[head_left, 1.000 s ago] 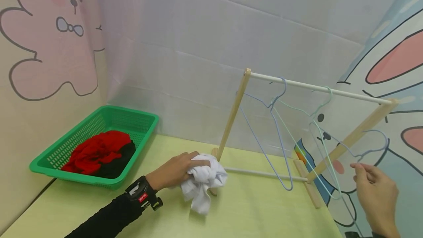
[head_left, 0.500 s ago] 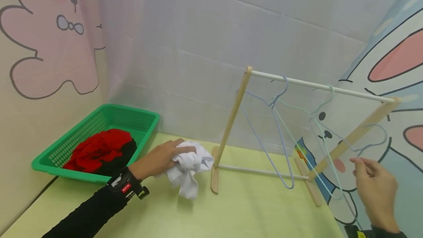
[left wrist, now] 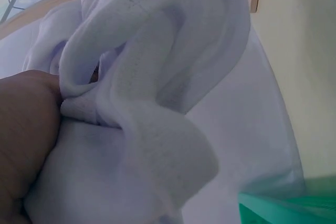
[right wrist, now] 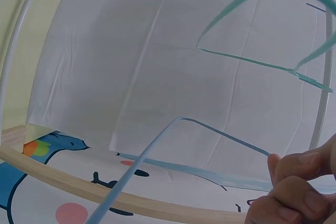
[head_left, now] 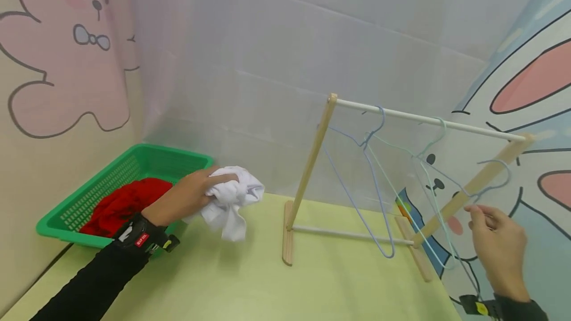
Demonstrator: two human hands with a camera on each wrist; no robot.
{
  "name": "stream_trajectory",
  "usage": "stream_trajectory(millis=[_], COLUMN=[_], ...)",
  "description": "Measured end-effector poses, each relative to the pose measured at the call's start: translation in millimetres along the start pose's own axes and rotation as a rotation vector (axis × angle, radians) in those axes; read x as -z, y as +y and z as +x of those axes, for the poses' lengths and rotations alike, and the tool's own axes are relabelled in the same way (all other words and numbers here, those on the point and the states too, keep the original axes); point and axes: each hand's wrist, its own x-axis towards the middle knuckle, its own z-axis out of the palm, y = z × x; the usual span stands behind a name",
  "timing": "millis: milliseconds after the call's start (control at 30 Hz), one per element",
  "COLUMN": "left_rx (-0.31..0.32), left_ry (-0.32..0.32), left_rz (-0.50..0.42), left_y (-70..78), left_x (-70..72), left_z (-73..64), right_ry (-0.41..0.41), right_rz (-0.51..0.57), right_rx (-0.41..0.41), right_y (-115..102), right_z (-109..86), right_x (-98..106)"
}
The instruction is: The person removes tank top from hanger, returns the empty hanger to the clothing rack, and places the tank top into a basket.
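My left hand (head_left: 187,194) grips a bunched white cloth garment (head_left: 234,192) beside the basket's right rim, its loose end hanging down. Close up in the left wrist view, thick folds of the white fabric (left wrist: 173,129) bulge past the hand (left wrist: 26,140). At the far right, my right hand (head_left: 499,246) pinches a pale blue wire hanger (head_left: 489,188) just below its hook, in front of the rack's right post. The right wrist view shows the fingers (right wrist: 299,192) at the bent blue wire (right wrist: 226,136).
A green plastic basket (head_left: 192,155) at the left holds red cloth (head_left: 129,204), partly behind my left arm. On the rack's white rail (head_left: 473,130) hang a blue hanger (head_left: 365,143) and a mint green hanger (head_left: 443,128). The rack's wooden left post (head_left: 312,162) stands mid-table.
My left hand has carried the white garment left and up, from the rack's left foot to the basket. My right hand keeps its pinch on the blue hanger, nearly still.
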Motion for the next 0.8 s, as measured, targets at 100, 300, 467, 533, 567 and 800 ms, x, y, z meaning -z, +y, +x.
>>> stream_trajectory(millis=[100, 300, 467, 533, 567, 800], left_rx=[0.029, 0.089, 0.134, 0.147, 0.156, 0.167], left_ry=[-0.001, 0.006, 0.036, 0.055, 0.063, 0.096], left_rz=[0.019, 0.048, 0.074, 0.086, 0.09, 0.125], left_y=[-3.7, -15.6, -26.6, -30.9, -33.0, -49.2], left_x=[7.0, 26.0, 48.1, 56.2, 59.6, 71.1], left_z=[0.4, -4.9, -14.4, -18.6, -20.5, -32.0], right_ry=[0.008, 0.018, 0.03, 0.031, 0.03, 0.03], right_rz=[-0.013, -0.005, 0.011, 0.015, 0.02, 0.033], right_rx=[0.011, 0.055, 0.1, 0.114, 0.117, 0.111], right_y=[0, -5, -11, -13, -14, -23], right_z=[1.9, 7.6, 17.5, 22.6, 25.2, 41.5], right_x=[0, 1, 5, 7, 8, 15])
